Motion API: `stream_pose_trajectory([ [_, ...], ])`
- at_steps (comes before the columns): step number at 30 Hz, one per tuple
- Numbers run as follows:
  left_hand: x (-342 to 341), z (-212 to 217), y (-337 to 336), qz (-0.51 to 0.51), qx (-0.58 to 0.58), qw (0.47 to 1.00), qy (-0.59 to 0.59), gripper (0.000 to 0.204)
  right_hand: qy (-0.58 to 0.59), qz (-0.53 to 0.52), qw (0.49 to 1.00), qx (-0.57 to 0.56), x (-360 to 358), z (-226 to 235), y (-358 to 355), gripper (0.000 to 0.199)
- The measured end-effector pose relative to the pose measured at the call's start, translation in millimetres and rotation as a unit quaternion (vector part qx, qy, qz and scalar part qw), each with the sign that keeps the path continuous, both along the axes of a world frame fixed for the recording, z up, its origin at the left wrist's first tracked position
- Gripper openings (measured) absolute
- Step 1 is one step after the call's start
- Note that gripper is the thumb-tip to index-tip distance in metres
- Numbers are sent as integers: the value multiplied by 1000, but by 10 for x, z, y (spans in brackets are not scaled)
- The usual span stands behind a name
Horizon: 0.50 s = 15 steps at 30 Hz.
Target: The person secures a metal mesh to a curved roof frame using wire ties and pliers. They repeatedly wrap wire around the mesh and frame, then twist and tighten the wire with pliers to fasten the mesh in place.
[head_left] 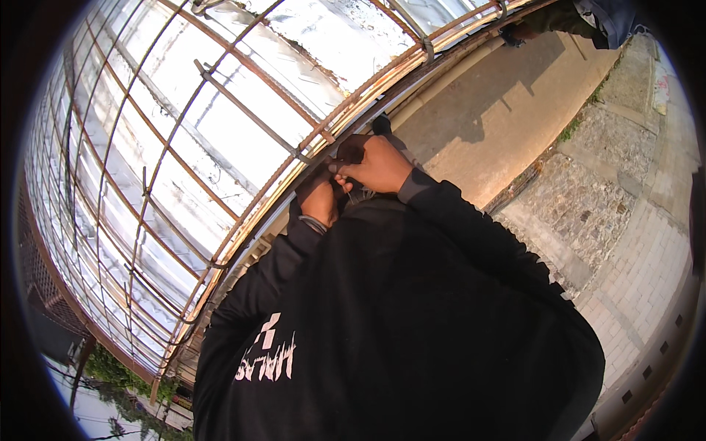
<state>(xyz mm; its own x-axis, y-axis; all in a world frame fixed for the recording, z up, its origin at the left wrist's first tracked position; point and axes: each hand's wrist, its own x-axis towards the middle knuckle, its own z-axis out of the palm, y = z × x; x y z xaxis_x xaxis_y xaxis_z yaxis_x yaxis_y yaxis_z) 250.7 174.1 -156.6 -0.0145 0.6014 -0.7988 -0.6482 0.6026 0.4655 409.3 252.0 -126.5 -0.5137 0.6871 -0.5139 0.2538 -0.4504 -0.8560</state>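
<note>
My two hands meet close together in front of my chest, just below the edge of the rusty rod grid. My right hand (379, 165) is closed, its fingers curled in toward the left hand. Beside it my left hand (320, 200) is also closed, with its fingertips near the right hand's. Whatever lies between the fingers is dark and in shadow, so I cannot make it out. Black sleeves cover both forearms. Right beyond the hands runs the rusty rod grid (235, 53), tied at its crossings, over bright white sheeting (213, 121).
Lower down on the right lie a tan concrete strip (471, 110) with shadows on it, rough stony ground (581, 198) and a paved path (632, 287). Part of another person (581, 22) shows at the top right. Rod ends stick out along the grid's edge.
</note>
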Motion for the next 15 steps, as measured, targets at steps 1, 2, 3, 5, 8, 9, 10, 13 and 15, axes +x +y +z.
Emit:
stream_pose_trajectory([
  [1,-13,20,-2,22,-14,1000,-5,21,26,-5,1000,-2,-31,0,10,13],
  [2,-25,39,2,12,-25,1000,0,18,61,-13,998,-10,-57,-9,13,13],
  [3,-48,63,11,1,-36,999,6,16,58,-22,998,-1,-79,-26,16,13],
  [5,-81,111,24,-7,-65,998,18,15,47,-53,997,-13,-107,-89,-2,12],
  [8,-112,187,9,14,-71,997,2,16,-10,-51,989,135,-123,-241,-75,13],
  [9,-114,214,-19,32,-45,998,-24,16,-30,-59,983,173,-131,-306,-99,13],
  [10,-117,238,-43,52,-48,997,-34,17,-48,-64,976,204,-142,-369,-126,13],
  [13,-116,320,-145,-51,48,996,55,20,-75,-58,972,215,-185,-534,-136,17],
  [15,-127,359,-173,-76,65,993,69,21,-92,-24,952,291,-201,-571,-130,21],
])
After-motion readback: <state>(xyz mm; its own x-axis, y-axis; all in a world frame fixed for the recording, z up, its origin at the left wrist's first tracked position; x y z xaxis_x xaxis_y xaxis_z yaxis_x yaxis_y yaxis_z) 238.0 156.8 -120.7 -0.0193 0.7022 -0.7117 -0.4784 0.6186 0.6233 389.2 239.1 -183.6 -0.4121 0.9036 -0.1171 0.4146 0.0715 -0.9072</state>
